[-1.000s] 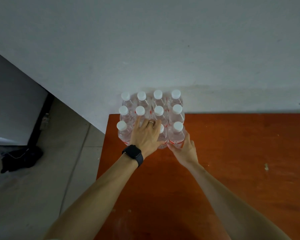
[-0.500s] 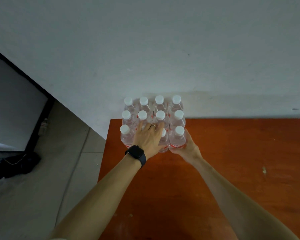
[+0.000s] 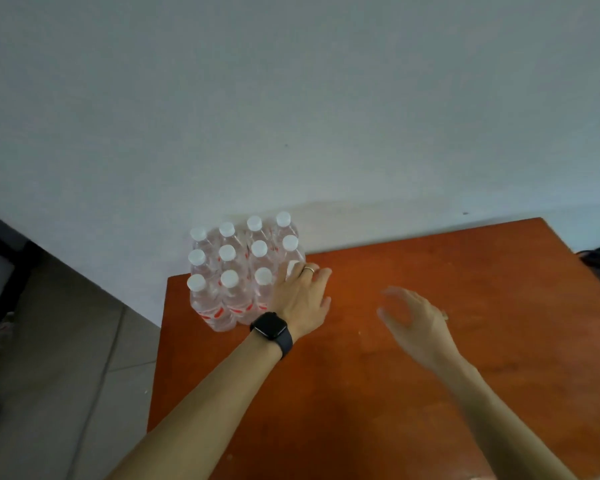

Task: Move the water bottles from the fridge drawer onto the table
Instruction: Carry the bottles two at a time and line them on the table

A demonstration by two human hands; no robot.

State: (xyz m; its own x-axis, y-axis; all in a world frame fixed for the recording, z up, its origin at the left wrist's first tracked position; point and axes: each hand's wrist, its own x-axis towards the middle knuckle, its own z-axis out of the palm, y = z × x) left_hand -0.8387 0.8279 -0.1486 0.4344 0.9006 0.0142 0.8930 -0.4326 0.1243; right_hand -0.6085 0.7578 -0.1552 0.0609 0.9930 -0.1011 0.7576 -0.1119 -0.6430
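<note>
you have twelve water bottles (image 3: 238, 271) on the table's (image 3: 430, 393) far left corner; your left hand (image 3: 300, 299) rests flat against them, your right hand (image 3: 414, 322) hovers spread, empty.

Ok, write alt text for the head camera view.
A block of clear plastic water bottles with white caps stands at the far left corner of an orange-brown wooden table, against a pale wall. The left hand touches its right side; the right hand hovers open, apart.
</note>
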